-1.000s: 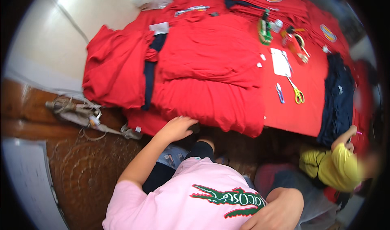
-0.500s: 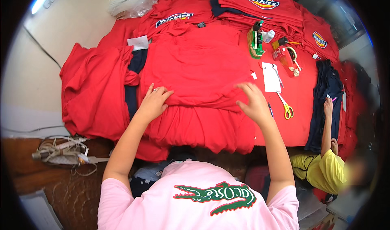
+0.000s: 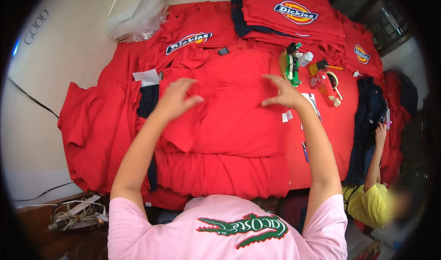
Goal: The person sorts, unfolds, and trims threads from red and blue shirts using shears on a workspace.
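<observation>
A red garment [image 3: 239,127] is spread in front of me on other red cloth, with a fairly straight near edge and creases across its far part. My left hand [image 3: 178,98] is at its left side, thumb apart from the fingers, holding nothing. Across from it, my right hand [image 3: 285,95] is over the garment's right edge, likewise open. Whether either hand touches the cloth I cannot tell. A loose red flap [image 3: 181,134] lies below my left hand. Two small white tags [image 3: 286,116] lie just below my right hand.
Heaped red garments [image 3: 103,131] lie left, plastic bags [image 3: 138,14] far left. Stacked red shirts [image 3: 294,12] fill the back. Right are a green tape dispenser [image 3: 290,67], a red tape dispenser [image 3: 325,88], a white bottle [image 3: 305,58] and a pen [image 3: 305,152]. A co-worker's hand [image 3: 381,134] touches dark cloth.
Both hands have moved away from me, from the garment's bunched near edge to its sides farther up. The near part of the garment now lies flatter. My right forearm now hides the yellow scissors.
</observation>
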The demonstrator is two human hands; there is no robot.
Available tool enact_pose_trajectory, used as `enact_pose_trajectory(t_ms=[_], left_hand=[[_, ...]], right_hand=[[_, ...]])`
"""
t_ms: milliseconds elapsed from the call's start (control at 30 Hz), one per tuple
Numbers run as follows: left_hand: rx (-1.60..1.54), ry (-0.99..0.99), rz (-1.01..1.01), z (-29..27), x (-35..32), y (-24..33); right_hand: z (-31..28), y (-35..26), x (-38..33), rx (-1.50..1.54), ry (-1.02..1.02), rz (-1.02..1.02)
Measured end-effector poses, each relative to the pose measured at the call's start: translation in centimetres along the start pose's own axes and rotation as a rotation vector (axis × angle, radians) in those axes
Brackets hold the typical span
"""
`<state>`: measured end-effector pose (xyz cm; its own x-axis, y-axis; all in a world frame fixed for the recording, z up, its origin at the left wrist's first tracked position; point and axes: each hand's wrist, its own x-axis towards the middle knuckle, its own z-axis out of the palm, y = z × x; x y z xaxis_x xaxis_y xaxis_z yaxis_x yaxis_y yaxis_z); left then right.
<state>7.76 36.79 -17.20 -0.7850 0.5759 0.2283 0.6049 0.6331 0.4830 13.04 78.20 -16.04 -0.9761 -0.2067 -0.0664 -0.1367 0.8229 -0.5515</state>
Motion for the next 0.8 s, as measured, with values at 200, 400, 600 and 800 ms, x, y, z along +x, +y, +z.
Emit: enact_pose_trajectory(t_ms=[200, 400, 600, 800], left_hand=[[0.219, -0.349, 0.122, 7.7, 0.5, 5.9], [0.275, -0.201, -0.132, 5.7, 2.6, 1.2], [0.445, -0.189, 0.245, 4.2, 4.9, 1.4], [0.432, -0.501, 0.185, 3.6, 6.5, 1.2]], right_hand=[[3.1, -2.4, 4.6, -0.284, -0.127, -0.066], [3.6, 0.2, 3.2, -0.270, -0.113, -0.043], [4.8, -3.2, 0.2, -0.386, -0.132, -0.013], [0.8, -6.8, -1.5, -0.387, -0.135, -0.164]])
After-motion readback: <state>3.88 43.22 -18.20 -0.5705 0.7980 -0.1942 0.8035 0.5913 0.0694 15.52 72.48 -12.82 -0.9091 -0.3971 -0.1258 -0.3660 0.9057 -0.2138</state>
